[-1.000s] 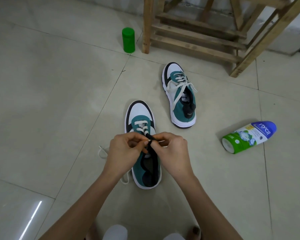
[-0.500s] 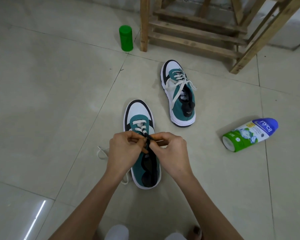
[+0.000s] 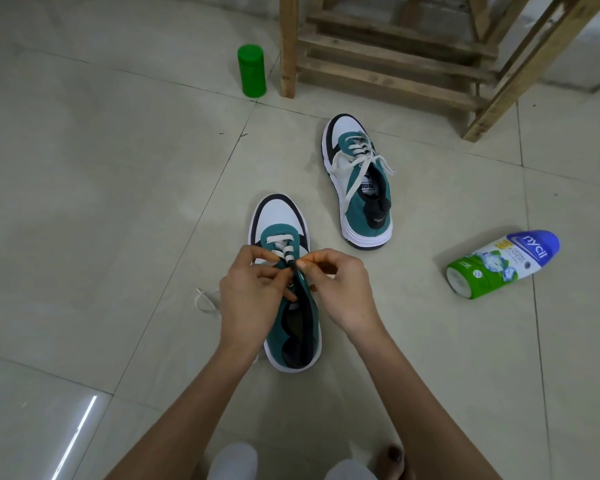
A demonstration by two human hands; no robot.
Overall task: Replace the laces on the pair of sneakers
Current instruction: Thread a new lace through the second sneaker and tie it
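A green, white and black sneaker [image 3: 280, 216] stands on the floor in front of me, toe pointing away. Its white lace [image 3: 282, 250] runs through only the front eyelets, and a loose end [image 3: 205, 301] trails on the floor to its left. My left hand [image 3: 250, 299] and my right hand [image 3: 340, 289] meet over the middle eyelets, fingertips pinching the lace at the tongue. The second sneaker [image 3: 359, 183] lies farther away to the right, laced in white with loose ends.
A green cylindrical container [image 3: 251, 71] stands by a wooden frame's leg [image 3: 287, 46] at the back. A green, white and blue bottle [image 3: 499, 263] lies on its side to the right. The floor is pale tile.
Both hands stay pinched together at the same eyelets, with only small finger shifts. The view has moved slightly.
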